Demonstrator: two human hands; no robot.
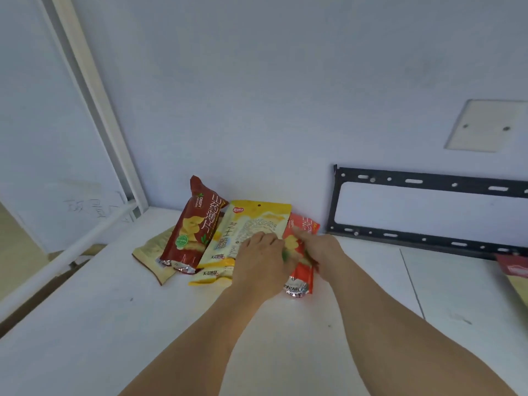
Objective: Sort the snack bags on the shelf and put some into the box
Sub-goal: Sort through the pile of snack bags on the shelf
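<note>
Both hands are meeting on the glossy orange-red foil snack bag (pixel 300 270) lying on the white shelf (pixel 114 324), the left hand (pixel 261 264) resting across it and the right hand (pixel 321 252) apparently pinching its edge, where slippery film risks sliding free.

Dark red bag (pixel 194 227), yellow bag (pixel 245 224), orange-red bag (pixel 303 270), tan bag (pixel 154 250); white shelf (pixel 114 324); black bracket (pixel 428 181).
</note>
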